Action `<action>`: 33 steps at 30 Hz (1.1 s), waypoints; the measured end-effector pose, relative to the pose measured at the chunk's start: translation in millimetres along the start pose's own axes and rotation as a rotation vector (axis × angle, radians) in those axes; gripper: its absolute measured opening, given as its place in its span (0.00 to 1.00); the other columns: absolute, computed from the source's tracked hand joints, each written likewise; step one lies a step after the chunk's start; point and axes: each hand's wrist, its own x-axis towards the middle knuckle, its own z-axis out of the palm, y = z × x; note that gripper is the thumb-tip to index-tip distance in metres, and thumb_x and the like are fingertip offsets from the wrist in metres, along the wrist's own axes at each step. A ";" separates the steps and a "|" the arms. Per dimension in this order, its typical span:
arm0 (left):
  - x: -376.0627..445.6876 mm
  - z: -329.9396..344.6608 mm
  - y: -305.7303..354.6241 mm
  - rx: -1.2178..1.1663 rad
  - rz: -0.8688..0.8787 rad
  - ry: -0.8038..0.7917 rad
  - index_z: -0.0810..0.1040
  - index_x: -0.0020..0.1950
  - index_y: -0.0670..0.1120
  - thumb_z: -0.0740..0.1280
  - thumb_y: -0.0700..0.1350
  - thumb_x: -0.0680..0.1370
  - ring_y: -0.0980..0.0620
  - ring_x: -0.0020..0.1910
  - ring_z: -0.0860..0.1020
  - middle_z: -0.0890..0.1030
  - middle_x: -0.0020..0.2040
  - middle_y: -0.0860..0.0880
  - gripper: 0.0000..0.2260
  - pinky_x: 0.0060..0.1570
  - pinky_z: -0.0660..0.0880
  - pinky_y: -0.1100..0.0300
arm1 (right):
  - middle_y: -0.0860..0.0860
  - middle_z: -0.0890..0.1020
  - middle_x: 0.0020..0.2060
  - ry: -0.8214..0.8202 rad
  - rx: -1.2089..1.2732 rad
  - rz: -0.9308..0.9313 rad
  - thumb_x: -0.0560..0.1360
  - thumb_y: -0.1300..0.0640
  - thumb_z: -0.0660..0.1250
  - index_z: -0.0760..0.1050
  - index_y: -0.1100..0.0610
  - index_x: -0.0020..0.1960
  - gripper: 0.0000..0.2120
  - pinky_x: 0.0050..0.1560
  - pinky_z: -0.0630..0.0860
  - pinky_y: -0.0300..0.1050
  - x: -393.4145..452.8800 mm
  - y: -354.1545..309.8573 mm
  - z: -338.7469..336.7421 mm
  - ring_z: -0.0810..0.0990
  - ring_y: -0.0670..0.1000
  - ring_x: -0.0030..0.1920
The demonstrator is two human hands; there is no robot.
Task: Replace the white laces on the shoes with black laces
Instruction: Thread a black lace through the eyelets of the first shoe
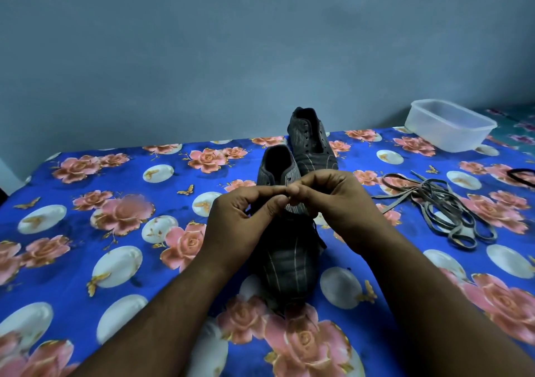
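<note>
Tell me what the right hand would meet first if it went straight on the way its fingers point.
The right hand points left, fingertips already meeting the left hand above the near shoe, so it meets that hand first.

Matt striped fabric shoes (pixel 286 249), translucent smooth plastic tub (pixel 448 126), flat woven laces (pixel 443 208), glossy printed floral cloth (pixel 115 232).

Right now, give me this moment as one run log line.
near shoe: both hands pinching lace | far shoe: unlaced | removed laces: piled right
</note>
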 end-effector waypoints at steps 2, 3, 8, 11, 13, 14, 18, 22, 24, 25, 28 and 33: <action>0.5 -2.6 -3.5 0.050 0.011 0.043 0.86 0.50 0.56 0.74 0.48 0.76 0.51 0.50 0.83 0.86 0.45 0.56 0.05 0.52 0.78 0.56 | 0.53 0.84 0.34 0.024 -0.037 -0.003 0.74 0.61 0.74 0.83 0.65 0.45 0.06 0.31 0.70 0.33 1.5 0.7 -3.5 0.74 0.42 0.29; 0.6 -3.4 -4.8 0.071 0.018 0.058 0.86 0.48 0.58 0.74 0.49 0.76 0.50 0.49 0.83 0.86 0.44 0.56 0.03 0.53 0.78 0.56 | 0.52 0.84 0.34 0.034 -0.050 -0.010 0.74 0.62 0.74 0.83 0.67 0.45 0.06 0.31 0.71 0.32 2.1 1.7 -4.7 0.75 0.41 0.29; 0.9 -1.6 -10.6 0.240 0.081 0.084 0.85 0.50 0.59 0.70 0.57 0.75 0.58 0.54 0.78 0.84 0.46 0.60 0.07 0.57 0.72 0.64 | 0.48 0.84 0.32 0.043 -0.105 -0.023 0.73 0.64 0.74 0.83 0.65 0.45 0.04 0.32 0.72 0.31 2.8 8.6 -3.2 0.77 0.39 0.30; 2.6 0.5 -11.4 0.277 0.096 0.082 0.84 0.49 0.60 0.71 0.56 0.75 0.62 0.53 0.75 0.84 0.44 0.61 0.05 0.55 0.71 0.64 | 0.49 0.84 0.33 0.039 -0.113 -0.011 0.75 0.63 0.73 0.83 0.62 0.44 0.02 0.34 0.73 0.31 3.7 14.0 0.7 0.79 0.41 0.32; 3.1 0.8 -12.6 0.287 0.085 0.097 0.83 0.48 0.62 0.72 0.53 0.75 0.62 0.52 0.75 0.83 0.44 0.60 0.04 0.54 0.71 0.64 | 0.49 0.84 0.34 0.045 -0.113 -0.022 0.77 0.61 0.72 0.83 0.61 0.44 0.04 0.36 0.74 0.32 4.8 16.4 0.3 0.80 0.42 0.33; 3.2 0.8 -13.6 0.295 0.074 0.108 0.84 0.47 0.61 0.73 0.52 0.74 0.62 0.52 0.75 0.83 0.44 0.60 0.03 0.54 0.71 0.63 | 0.49 0.85 0.36 0.055 -0.154 -0.049 0.78 0.59 0.71 0.83 0.60 0.46 0.05 0.38 0.75 0.34 5.3 17.9 -0.9 0.80 0.42 0.36; 3.0 2.9 -16.0 0.327 0.014 0.147 0.85 0.47 0.54 0.72 0.52 0.74 0.58 0.55 0.74 0.79 0.48 0.57 0.05 0.58 0.71 0.57 | 0.45 0.79 0.47 0.030 -0.680 -0.280 0.81 0.57 0.66 0.82 0.50 0.60 0.10 0.50 0.75 0.39 6.5 24.0 -6.4 0.80 0.45 0.49; 3.6 7.0 -15.0 0.422 0.010 0.105 0.86 0.48 0.53 0.72 0.53 0.73 0.50 0.55 0.75 0.78 0.52 0.53 0.07 0.58 0.72 0.49 | 0.46 0.77 0.51 -0.045 -0.859 -0.315 0.82 0.58 0.65 0.80 0.47 0.64 0.14 0.50 0.77 0.48 5.4 21.7 -8.0 0.79 0.47 0.51; 3.6 7.7 -14.4 0.456 0.022 0.101 0.86 0.48 0.54 0.72 0.53 0.74 0.49 0.54 0.75 0.77 0.52 0.53 0.07 0.57 0.72 0.46 | 0.47 0.79 0.52 -0.029 -0.937 -0.338 0.81 0.58 0.66 0.80 0.47 0.63 0.13 0.49 0.78 0.51 5.4 17.6 -10.6 0.79 0.49 0.51; 3.3 7.9 -14.3 0.472 0.028 0.108 0.86 0.48 0.54 0.71 0.53 0.74 0.49 0.54 0.75 0.77 0.52 0.53 0.07 0.56 0.72 0.46 | 0.48 0.79 0.52 -0.025 -0.975 -0.349 0.81 0.58 0.66 0.80 0.47 0.63 0.13 0.48 0.77 0.51 5.6 15.4 -11.9 0.79 0.50 0.50; 2.2 10.0 -13.8 0.539 0.039 0.146 0.85 0.47 0.55 0.70 0.54 0.74 0.48 0.54 0.75 0.77 0.52 0.53 0.07 0.55 0.71 0.47 | 0.48 0.78 0.52 -0.015 -1.045 -0.369 0.80 0.59 0.66 0.79 0.47 0.62 0.13 0.46 0.75 0.47 4.2 13.0 -13.9 0.77 0.50 0.48; 1.7 12.6 -13.7 0.652 0.019 0.167 0.85 0.47 0.56 0.69 0.56 0.74 0.49 0.55 0.73 0.77 0.53 0.54 0.07 0.51 0.62 0.55 | 0.45 0.77 0.53 0.007 -0.963 -0.336 0.79 0.57 0.66 0.76 0.47 0.59 0.11 0.47 0.78 0.55 4.3 13.2 -18.3 0.76 0.49 0.48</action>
